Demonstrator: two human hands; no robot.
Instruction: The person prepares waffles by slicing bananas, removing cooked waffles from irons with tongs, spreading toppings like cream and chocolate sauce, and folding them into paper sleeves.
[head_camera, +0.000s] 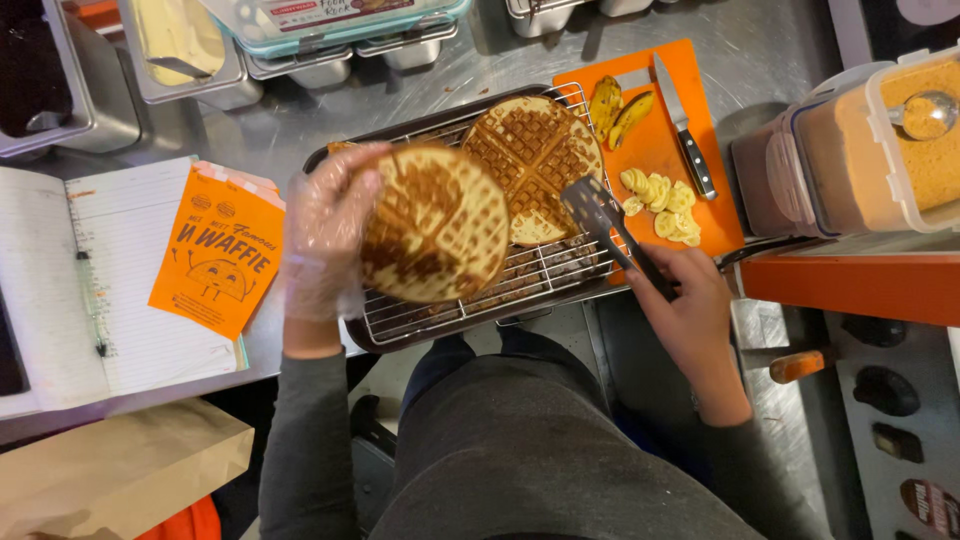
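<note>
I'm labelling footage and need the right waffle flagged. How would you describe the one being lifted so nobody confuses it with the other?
Find the wire rack on the steel counter, left of the orange cutting board. Two round waffles are there. The lifted waffle is tilted up in the gloved left hand; the other waffle lies flat behind it, by the tongs in the right hand.

Clear plastic glove on left hand (325, 240), metal wire rack (540, 275), brushed steel counter (260, 140)

Dark grey long sleeves, a clear plastic glove on the left hand (322, 240), the right hand (690, 310) bare.
</note>
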